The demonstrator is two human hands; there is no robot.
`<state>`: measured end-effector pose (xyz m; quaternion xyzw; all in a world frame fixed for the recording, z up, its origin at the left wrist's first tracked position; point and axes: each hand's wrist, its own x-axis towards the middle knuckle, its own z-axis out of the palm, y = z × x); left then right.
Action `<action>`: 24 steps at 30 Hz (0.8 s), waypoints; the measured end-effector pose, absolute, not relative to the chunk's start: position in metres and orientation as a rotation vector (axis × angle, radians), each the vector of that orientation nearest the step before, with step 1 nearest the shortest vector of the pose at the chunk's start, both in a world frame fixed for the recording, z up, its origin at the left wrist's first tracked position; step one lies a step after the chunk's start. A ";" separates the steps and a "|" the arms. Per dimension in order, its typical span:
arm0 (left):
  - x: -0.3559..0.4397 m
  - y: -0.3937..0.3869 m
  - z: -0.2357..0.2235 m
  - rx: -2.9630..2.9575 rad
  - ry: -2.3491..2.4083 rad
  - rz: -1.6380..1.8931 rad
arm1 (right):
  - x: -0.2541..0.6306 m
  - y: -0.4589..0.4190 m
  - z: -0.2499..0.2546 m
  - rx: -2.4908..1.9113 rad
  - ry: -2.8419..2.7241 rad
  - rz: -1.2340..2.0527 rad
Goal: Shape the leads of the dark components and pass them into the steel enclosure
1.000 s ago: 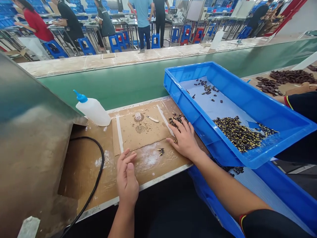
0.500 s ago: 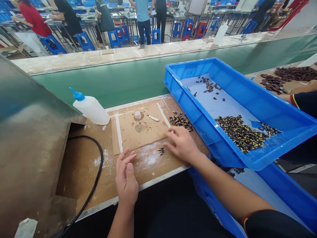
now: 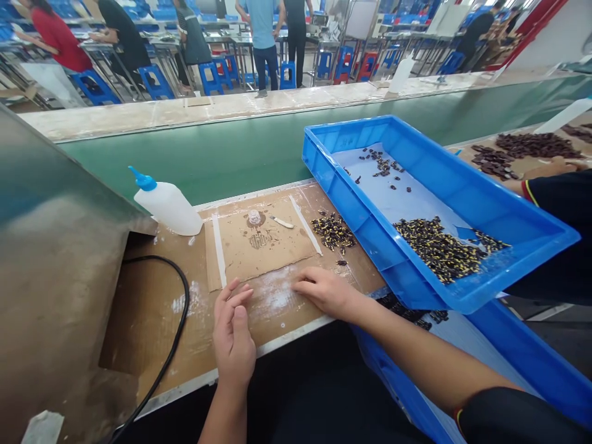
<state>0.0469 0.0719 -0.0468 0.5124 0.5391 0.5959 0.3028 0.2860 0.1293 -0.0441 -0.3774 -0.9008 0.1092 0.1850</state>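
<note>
Tabletop [image 3: 152, 320] carries blue plastic tray [image 3: 365, 228] at right, cardboard sheet [image 3: 287, 243] at centre. Loose pile of black-and-yellow small parts [image 3: 333, 233] lies between sheet and tray, just beyond right hand [image 3: 326, 293], open, flat, empty, not touching pile. Left hand [image 3: 234, 336] open, empty, just below sheet.

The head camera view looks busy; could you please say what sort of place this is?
Probably a factory assembly workshop: a green conveyor belt, a blue plastic tray of small parts, and rows of workbenches with blue stools.
</note>
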 end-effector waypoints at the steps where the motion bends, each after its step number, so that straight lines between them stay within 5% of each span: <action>1: 0.046 0.071 -0.047 1.356 1.425 1.580 | 0.291 0.133 -0.044 -1.059 -2.510 0.314; 14: 0.044 0.069 -0.047 1.399 1.427 1.569 | 0.337 0.152 -0.041 -1.626 -1.948 -0.047; 24: 0.043 0.071 -0.048 1.513 1.458 1.506 | 0.309 0.134 -0.070 -2.119 -2.099 0.104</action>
